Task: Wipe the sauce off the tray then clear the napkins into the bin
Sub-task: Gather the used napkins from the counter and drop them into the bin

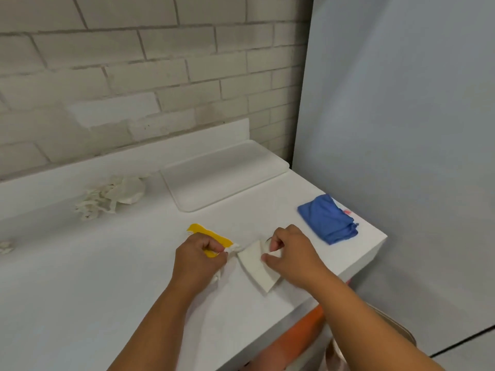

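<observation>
A clear tray lies flat at the back of a white counter, against the brick wall, with no sauce discernible on it from this angle. Nearer the front edge, the person's right hand pinches a folded white napkin between thumb and curled fingers, while the left hand is closed around a crumpled scrap of paper and a yellow item, possibly a sauce packet, that cannot be identified for certain. A heap of used napkins sits to the left of the tray, a smaller scrap lies at the far left edge, and a blue cloth rests near the counter's right corner. The bin itself cannot be made out with certainty.

The risks, by judgement: both hands work well apart from the tray, so any sauce could go unwiped; the loosely bunched scraps could slip from the left hand's grip; and the far-left scrap could be missed in the clearing.

No brand, label or legible writing appears anywhere in view.
</observation>
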`<state>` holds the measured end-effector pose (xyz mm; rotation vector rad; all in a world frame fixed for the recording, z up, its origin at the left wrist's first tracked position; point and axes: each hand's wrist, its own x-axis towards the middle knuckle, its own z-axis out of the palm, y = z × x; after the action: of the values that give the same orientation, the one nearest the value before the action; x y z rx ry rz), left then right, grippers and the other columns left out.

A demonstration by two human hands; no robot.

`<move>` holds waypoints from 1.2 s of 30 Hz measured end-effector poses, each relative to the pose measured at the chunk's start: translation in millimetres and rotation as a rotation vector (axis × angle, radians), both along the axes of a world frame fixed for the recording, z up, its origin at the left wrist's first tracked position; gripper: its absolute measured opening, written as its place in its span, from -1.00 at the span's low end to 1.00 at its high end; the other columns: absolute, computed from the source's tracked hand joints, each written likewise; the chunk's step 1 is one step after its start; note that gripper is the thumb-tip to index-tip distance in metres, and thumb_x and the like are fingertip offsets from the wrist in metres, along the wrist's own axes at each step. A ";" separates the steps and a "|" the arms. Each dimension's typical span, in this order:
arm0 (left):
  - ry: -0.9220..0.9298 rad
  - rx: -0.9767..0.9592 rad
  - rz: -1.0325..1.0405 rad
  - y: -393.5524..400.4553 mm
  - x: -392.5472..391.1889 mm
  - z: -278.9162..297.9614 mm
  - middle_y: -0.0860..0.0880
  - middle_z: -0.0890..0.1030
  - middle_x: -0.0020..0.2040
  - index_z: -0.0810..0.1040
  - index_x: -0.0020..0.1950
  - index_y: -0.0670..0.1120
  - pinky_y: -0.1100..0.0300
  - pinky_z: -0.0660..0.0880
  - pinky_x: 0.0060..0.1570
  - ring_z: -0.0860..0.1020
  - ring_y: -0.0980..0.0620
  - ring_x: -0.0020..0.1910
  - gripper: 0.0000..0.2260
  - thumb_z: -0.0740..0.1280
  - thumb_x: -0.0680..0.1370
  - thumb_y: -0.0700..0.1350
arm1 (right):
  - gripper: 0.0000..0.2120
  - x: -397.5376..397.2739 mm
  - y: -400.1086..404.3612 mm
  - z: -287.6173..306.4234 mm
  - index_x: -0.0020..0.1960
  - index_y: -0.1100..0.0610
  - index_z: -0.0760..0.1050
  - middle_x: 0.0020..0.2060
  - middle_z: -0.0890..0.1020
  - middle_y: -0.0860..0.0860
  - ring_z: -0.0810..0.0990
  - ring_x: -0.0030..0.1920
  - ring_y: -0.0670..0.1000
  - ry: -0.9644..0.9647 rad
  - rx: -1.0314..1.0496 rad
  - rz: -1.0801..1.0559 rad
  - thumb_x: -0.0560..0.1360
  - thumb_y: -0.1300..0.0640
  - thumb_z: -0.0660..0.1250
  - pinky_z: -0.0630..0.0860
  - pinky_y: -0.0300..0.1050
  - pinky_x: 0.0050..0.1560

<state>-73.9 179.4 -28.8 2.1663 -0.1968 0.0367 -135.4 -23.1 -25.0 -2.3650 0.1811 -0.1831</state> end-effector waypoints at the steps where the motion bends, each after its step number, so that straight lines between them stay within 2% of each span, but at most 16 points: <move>1: -0.001 -0.004 -0.029 -12.8 -4.4 -0.2 0.12 0.58 -0.18 0.57 -0.30 0.01 0.51 0.32 -0.23 0.51 0.24 -0.18 -0.82 0.53 0.34 -0.21 | -0.76 -7.6 -10.2 -0.3 -0.22 0.01 0.37 -0.11 0.42 -0.05 0.46 -0.15 -0.08 -0.005 0.003 -0.013 0.41 0.07 0.46 0.35 -0.37 -0.21; 4: 0.004 -0.024 -0.119 -51.3 -18.2 -1.3 0.10 0.60 -0.18 0.56 -0.32 0.03 0.53 0.34 -0.24 0.53 0.26 -0.21 -0.80 0.53 0.33 -0.21 | -0.78 -30.6 -42.2 -2.6 -0.21 0.02 0.39 -0.09 0.42 -0.04 0.46 -0.13 -0.10 -0.024 0.024 -0.062 0.40 0.12 0.45 0.37 -0.37 -0.14; 7: -0.019 -0.045 -0.235 -88.4 -32.9 -2.6 0.08 0.62 -0.19 0.55 -0.35 0.03 0.56 0.35 -0.21 0.52 0.32 -0.17 -0.77 0.54 0.31 -0.25 | -0.76 -53.1 -75.7 -6.8 -0.23 -0.02 0.39 -0.10 0.41 -0.09 0.45 -0.13 -0.16 -0.057 0.018 -0.132 0.38 0.16 0.45 0.34 -0.45 -0.14; 9: -0.036 -0.047 -0.308 -111.5 -43.4 -3.8 0.07 0.61 -0.18 0.54 -0.36 0.03 0.55 0.36 -0.17 0.53 0.27 -0.13 -0.75 0.54 0.30 -0.26 | -0.74 -68.1 -96.0 -9.4 -0.24 -0.05 0.38 -0.10 0.40 -0.12 0.45 -0.12 -0.16 -0.058 0.023 -0.175 0.37 0.18 0.45 0.34 -0.43 -0.15; 12: -0.072 -0.033 -0.423 -143.4 -58.0 -7.7 0.05 0.60 -0.18 0.57 -0.33 -0.04 0.54 0.37 -0.15 0.54 0.19 -0.12 -0.81 0.52 0.30 -0.28 | -0.70 -88.9 -120.6 -13.1 -0.26 -0.07 0.37 -0.11 0.41 -0.11 0.47 -0.12 -0.14 -0.055 0.038 -0.227 0.37 0.21 0.45 0.37 -0.38 -0.14; 15: -0.097 -0.018 -0.523 -172.0 -70.5 -12.2 0.07 0.59 -0.16 0.60 -0.29 -0.06 0.53 0.39 -0.13 0.54 0.16 -0.11 -0.85 0.52 0.31 -0.26 | -0.68 -106.5 -140.5 -17.3 -0.26 -0.08 0.37 -0.12 0.41 -0.11 0.45 -0.11 -0.19 -0.083 0.043 -0.271 0.35 0.26 0.46 0.33 -0.49 -0.12; 19: -0.118 0.011 -0.615 -204.6 -84.9 -19.3 0.11 0.58 -0.14 0.61 -0.26 -0.03 0.53 0.39 -0.12 0.55 0.17 -0.12 -0.87 0.51 0.34 -0.23 | -0.67 -127.9 -165.2 -26.5 -0.23 -0.08 0.39 -0.09 0.41 -0.16 0.45 -0.07 -0.21 -0.087 0.064 -0.310 0.34 0.30 0.45 0.31 -0.53 -0.12; 22: -0.104 0.027 -0.719 -225.0 -96.3 -28.5 0.16 0.54 -0.17 0.63 -0.26 -0.07 0.50 0.40 -0.12 0.54 0.21 -0.12 -0.91 0.48 0.34 -0.24 | -0.66 -142.8 -184.6 -40.4 -0.23 -0.07 0.41 -0.08 0.43 -0.09 0.47 -0.06 -0.18 -0.085 0.086 -0.375 0.31 0.34 0.42 0.34 -0.50 -0.09; 25: -0.117 0.110 -0.812 -245.4 -106.1 -41.2 0.19 0.49 -0.16 0.63 -0.22 -0.10 0.49 0.38 -0.12 0.49 0.25 -0.16 -0.96 0.45 0.37 -0.22 | -0.68 -154.2 -201.4 -61.8 -0.23 -0.01 0.44 -0.05 0.41 -0.07 0.45 -0.08 -0.21 -0.009 0.106 -0.443 0.33 0.39 0.40 0.33 -0.54 -0.14; 27: -0.157 0.190 -0.893 -258.5 -110.0 -53.9 0.11 0.51 -0.09 0.64 -0.17 -0.12 0.39 0.40 -0.06 0.49 0.18 -0.08 -0.96 0.42 0.40 -0.19 | -0.67 -158.8 -209.1 -81.6 -0.25 -0.04 0.45 -0.06 0.39 -0.06 0.44 -0.12 -0.22 0.062 0.103 -0.483 0.34 0.39 0.39 0.34 -0.54 -0.16; 30: -0.218 0.370 -1.044 -276.9 -114.7 -75.9 0.02 0.53 0.04 0.64 -0.07 -0.09 0.33 0.39 0.01 0.51 0.08 0.02 -0.91 0.36 0.47 -0.15 | -0.61 -162.9 -218.5 -116.7 -0.30 -0.13 0.43 -0.11 0.39 -0.08 0.50 -0.13 -0.06 0.143 0.103 -0.565 0.31 0.37 0.41 0.35 -0.42 -0.13; 32: -0.149 0.443 -1.092 -288.3 -115.6 -92.8 -0.02 0.53 0.08 0.63 -0.05 -0.12 0.32 0.40 0.01 0.53 0.02 0.02 -0.90 0.35 0.48 -0.19 | -0.60 -164.3 -223.2 -137.1 -0.31 -0.15 0.40 -0.09 0.39 -0.04 0.49 -0.09 0.02 0.207 0.109 -0.594 0.32 0.36 0.40 0.35 -0.31 -0.06; 34: -0.056 0.517 -1.073 -298.4 -112.5 -110.6 -0.04 0.54 0.08 0.62 -0.05 -0.13 0.21 0.49 0.02 0.56 -0.03 0.01 -0.91 0.36 0.47 -0.19 | -0.64 -165.7 -225.6 -153.0 -0.28 -0.11 0.40 -0.01 0.37 0.01 0.44 -0.09 -0.01 0.305 0.116 -0.591 0.35 0.35 0.38 0.30 -0.34 -0.03; 36: 0.040 0.565 -1.035 -307.1 -107.7 -125.6 -0.04 0.57 0.05 0.62 -0.08 -0.11 0.21 0.51 -0.01 0.58 -0.03 0.01 -0.92 0.38 0.45 -0.19 | -0.74 -166.4 -227.8 -167.9 -0.19 -0.03 0.44 0.02 0.32 0.01 0.43 -0.07 -0.02 0.378 0.115 -0.589 0.39 0.34 0.34 0.27 -0.38 -0.04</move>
<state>-181.6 -127.7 -154.4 2.3360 -1.4062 -0.7213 -301.8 -250.9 -192.9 -2.1506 1.0404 0.0010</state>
